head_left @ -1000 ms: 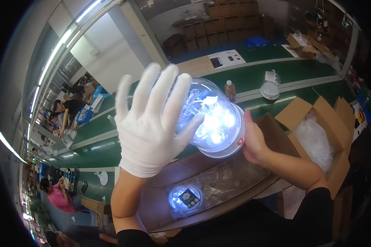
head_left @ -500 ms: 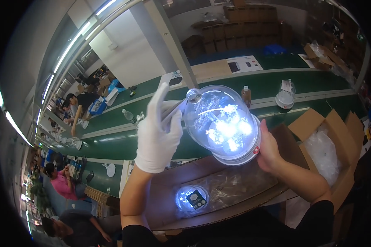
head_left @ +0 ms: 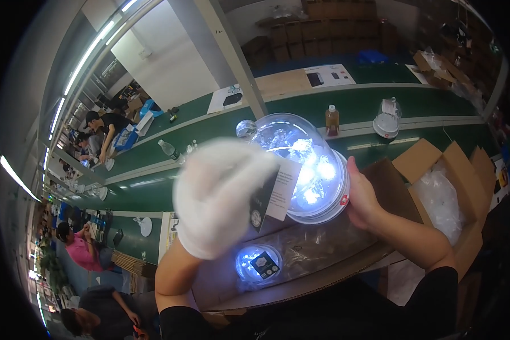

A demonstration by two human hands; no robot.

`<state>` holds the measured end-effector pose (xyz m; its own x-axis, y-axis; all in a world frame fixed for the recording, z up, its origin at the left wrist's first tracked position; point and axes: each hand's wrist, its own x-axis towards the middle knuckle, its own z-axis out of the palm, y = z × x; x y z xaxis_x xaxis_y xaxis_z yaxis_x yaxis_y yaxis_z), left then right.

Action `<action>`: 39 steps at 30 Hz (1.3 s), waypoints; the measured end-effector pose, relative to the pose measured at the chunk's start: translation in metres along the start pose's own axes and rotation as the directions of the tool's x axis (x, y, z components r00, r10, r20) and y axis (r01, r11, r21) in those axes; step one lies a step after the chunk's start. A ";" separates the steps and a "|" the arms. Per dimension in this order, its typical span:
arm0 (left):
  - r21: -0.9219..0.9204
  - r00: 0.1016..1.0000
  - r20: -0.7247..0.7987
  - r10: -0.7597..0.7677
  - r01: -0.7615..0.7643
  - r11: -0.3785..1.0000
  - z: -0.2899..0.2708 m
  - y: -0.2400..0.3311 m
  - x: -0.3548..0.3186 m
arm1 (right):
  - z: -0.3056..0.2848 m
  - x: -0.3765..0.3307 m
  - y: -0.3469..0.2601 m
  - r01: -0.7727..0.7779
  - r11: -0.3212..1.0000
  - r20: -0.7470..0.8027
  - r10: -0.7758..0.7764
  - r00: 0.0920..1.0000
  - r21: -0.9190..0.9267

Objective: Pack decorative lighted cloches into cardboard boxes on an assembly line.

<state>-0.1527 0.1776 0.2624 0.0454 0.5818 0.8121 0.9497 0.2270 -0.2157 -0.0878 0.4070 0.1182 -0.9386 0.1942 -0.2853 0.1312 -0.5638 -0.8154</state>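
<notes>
White-gloved left hand (head_left: 221,195), blurred, pinches a small paper card (head_left: 275,195) against a lit clear dome lamp (head_left: 303,164) raised above the desk (head_left: 323,249). Bare right hand (head_left: 361,195) grips the lamp's right rim. A second glowing lamp (head_left: 258,263) lies nearer, an open cardboard box (head_left: 464,175) at right.

Clear domed lamp (head_left: 300,167), lit white inside, held tilted above the bench, folded paper card (head_left: 275,195) against its dome

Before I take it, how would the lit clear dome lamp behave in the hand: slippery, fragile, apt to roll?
The dome lamp looks smooth and glossy, so probably slippery. Its thin clear shell seems fragile. Being round, it may roll on its side; the right hand steadies its rim.
</notes>
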 end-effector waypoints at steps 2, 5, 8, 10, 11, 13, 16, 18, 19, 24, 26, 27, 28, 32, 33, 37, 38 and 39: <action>0.196 0.981 -0.101 -0.168 0.185 0.963 0.000 -0.014 -0.008 | 0.003 -0.004 0.002 -0.010 1.000 0.028 0.011 1.000 -0.027; -0.387 0.829 0.176 -0.530 0.553 0.738 0.001 -0.018 -0.017 | 0.006 -0.008 0.008 -0.015 1.000 0.064 0.015 0.998 -0.011; -0.589 0.721 0.231 -0.653 0.638 0.496 0.017 -0.008 -0.033 | 0.010 -0.018 0.014 0.092 0.995 0.111 -0.088 0.990 -0.038; -0.702 0.585 0.241 -0.774 0.656 0.278 0.024 -0.012 -0.039 | 0.005 -0.029 0.017 0.172 0.985 0.253 -0.163 0.954 -0.017; -0.802 0.676 0.151 -0.721 0.510 0.311 0.027 -0.027 -0.061 | 0.007 -0.043 0.016 0.234 0.970 0.373 -0.196 0.907 -0.059; -0.924 0.596 0.215 -0.774 0.381 0.037 0.020 -0.038 -0.077 | 0.015 -0.066 0.004 0.432 0.883 0.580 -0.256 0.773 -0.186; -0.946 0.489 0.312 -0.814 0.241 -0.218 0.023 -0.045 -0.088 | 0.019 -0.076 -0.001 0.822 0.434 0.752 -0.381 0.538 -0.369; -0.905 0.480 0.382 -0.790 0.368 -0.214 0.020 -0.037 -0.094 | 0.021 -0.093 -0.007 0.879 0.167 0.852 -0.222 0.474 -0.446; -0.879 0.469 0.414 -0.780 0.429 -0.209 0.030 -0.030 -0.097 | 0.021 -0.093 -0.003 0.933 0.075 0.886 -0.295 0.358 -0.352; -0.732 0.390 0.533 -0.751 0.658 -0.178 0.035 -0.029 -0.121 | 0.010 -0.105 -0.005 0.944 0.050 0.917 -0.226 0.329 -0.327; -0.669 0.343 0.564 -0.752 0.724 -0.172 0.005 -0.036 -0.147 | -0.001 -0.108 -0.016 0.913 0.141 0.913 -0.095 0.396 -0.382; -0.638 0.316 0.571 -0.758 0.752 -0.167 -0.001 -0.040 -0.152 | -0.006 -0.106 -0.016 0.945 0.131 0.935 -0.152 0.319 -0.301; -0.605 0.287 0.578 -0.764 0.778 -0.166 -0.006 -0.037 -0.161 | -0.014 -0.110 -0.024 0.921 0.242 0.940 -0.076 0.332 -0.305; -0.520 0.296 0.666 -0.685 0.843 -0.141 0.000 0.009 -0.153 | -0.044 -0.111 -0.049 0.779 0.483 0.906 0.338 0.256 -0.400; -0.501 0.166 0.645 -0.746 0.829 -0.249 0.005 0.006 -0.175 | -0.051 -0.110 -0.048 0.776 0.486 0.895 0.388 0.220 -0.402; 0.054 0.331 0.478 -0.814 0.913 0.403 0.034 0.017 -0.125 | -0.066 -0.104 -0.050 0.691 0.537 0.860 0.437 0.264 -0.484; -0.153 0.505 0.459 -0.731 0.855 0.496 0.035 0.004 -0.136 | -0.069 -0.103 -0.053 0.705 0.507 0.847 0.461 0.265 -0.496; -0.090 0.611 0.474 -0.634 0.750 0.655 0.037 0.000 -0.130 | -0.071 -0.100 -0.056 0.710 0.475 0.828 0.486 0.280 -0.519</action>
<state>-0.1700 0.1309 0.1369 -0.7211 0.5818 0.3762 0.6845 0.5144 0.5166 0.0215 0.4763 0.1565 -0.4633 -0.8842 -0.0595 -0.4386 0.2872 -0.8516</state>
